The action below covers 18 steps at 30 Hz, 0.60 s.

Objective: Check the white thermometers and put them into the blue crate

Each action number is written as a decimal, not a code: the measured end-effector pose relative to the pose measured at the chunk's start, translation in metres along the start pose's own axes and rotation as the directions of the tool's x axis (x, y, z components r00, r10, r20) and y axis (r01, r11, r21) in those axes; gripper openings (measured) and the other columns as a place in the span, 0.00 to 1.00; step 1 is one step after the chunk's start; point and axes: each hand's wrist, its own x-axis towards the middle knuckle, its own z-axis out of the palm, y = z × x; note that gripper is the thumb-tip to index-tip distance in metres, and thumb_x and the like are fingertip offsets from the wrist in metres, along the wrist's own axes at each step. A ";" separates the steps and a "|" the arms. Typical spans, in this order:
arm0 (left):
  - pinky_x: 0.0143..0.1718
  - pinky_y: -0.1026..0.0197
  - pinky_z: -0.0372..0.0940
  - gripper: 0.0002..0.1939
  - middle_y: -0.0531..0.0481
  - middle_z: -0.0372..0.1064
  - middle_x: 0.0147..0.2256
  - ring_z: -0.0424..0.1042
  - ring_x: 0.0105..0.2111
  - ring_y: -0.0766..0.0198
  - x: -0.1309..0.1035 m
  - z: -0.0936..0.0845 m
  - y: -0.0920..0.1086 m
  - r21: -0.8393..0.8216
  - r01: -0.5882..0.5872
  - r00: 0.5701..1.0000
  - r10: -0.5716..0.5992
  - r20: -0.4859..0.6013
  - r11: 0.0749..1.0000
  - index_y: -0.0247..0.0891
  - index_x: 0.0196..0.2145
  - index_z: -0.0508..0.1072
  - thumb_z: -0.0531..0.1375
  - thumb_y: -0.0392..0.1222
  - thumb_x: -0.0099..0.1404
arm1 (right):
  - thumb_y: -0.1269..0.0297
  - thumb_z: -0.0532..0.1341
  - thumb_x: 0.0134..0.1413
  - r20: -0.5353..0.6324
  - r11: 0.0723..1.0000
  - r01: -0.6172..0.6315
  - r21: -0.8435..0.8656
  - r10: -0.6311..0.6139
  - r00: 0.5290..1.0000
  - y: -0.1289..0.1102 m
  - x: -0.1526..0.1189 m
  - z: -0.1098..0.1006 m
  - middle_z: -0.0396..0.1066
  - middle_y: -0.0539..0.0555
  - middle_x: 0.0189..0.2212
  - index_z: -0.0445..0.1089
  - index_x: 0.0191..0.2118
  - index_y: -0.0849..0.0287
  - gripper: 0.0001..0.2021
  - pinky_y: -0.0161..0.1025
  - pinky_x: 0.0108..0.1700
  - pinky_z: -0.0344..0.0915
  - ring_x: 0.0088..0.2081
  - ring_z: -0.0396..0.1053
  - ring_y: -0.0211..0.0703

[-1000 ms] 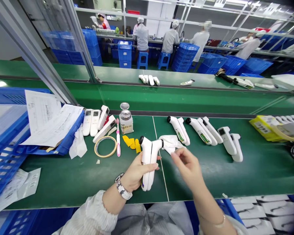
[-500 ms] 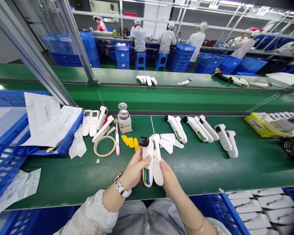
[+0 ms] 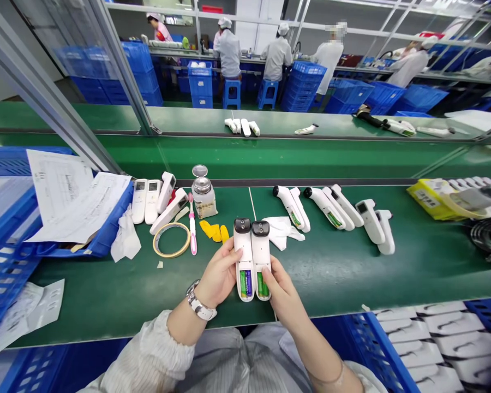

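Devices (image 3: 243,248) side by side, outer edges in thumb-and-finger grip: left hand (image 3: 219,275), right hand (image 3: 285,293).

A green bench (image 3: 331,289) bears tape (image 3: 171,255), a toothbrush (image 3: 192,225), a bottle (image 3: 204,202) and white handheld devices (image 3: 371,222)

I see two thermometers (image 3: 245,262) side by side between left hand (image 3: 218,273) and right hand (image 3: 284,289); leftward on the table (image 3: 331,278) lie toothbrush (image 3: 192,229), then tape roll (image 3: 172,255).

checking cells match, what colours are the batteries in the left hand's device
Batteries: one mainly green, one blue-purple; best seen in the head view.
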 end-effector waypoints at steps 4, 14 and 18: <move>0.42 0.62 0.64 0.16 0.46 0.69 0.43 0.70 0.40 0.63 0.001 -0.001 -0.001 -0.030 0.017 1.000 -0.017 -0.003 0.999 0.35 0.48 0.65 0.52 0.32 0.62 | 0.55 0.56 0.56 -0.047 0.982 -0.085 0.171 0.094 0.995 0.005 -0.002 0.000 0.67 0.53 0.50 0.63 0.51 0.52 0.17 0.45 0.53 0.58 0.53 0.61 0.49; 0.41 0.62 0.64 0.16 0.47 0.70 0.42 0.70 0.39 0.63 0.000 -0.001 -0.001 -0.018 0.029 0.999 -0.029 0.020 0.999 0.37 0.48 0.66 0.53 0.34 0.62 | 0.59 0.60 0.53 0.031 0.960 -0.151 0.234 0.148 0.989 -0.008 -0.005 0.001 0.65 0.53 0.51 0.60 0.52 0.52 0.20 0.46 0.52 0.59 0.53 0.61 0.49; 0.41 0.61 0.64 0.15 0.48 0.70 0.40 0.70 0.39 0.63 -0.001 0.002 -0.001 0.007 0.037 0.998 -0.037 0.054 0.999 0.38 0.47 0.67 0.55 0.36 0.62 | 0.60 0.62 0.51 0.045 0.987 -0.114 0.116 0.109 0.993 -0.012 -0.006 0.000 0.67 0.54 0.47 0.59 0.51 0.53 0.21 0.47 0.50 0.61 0.49 0.64 0.49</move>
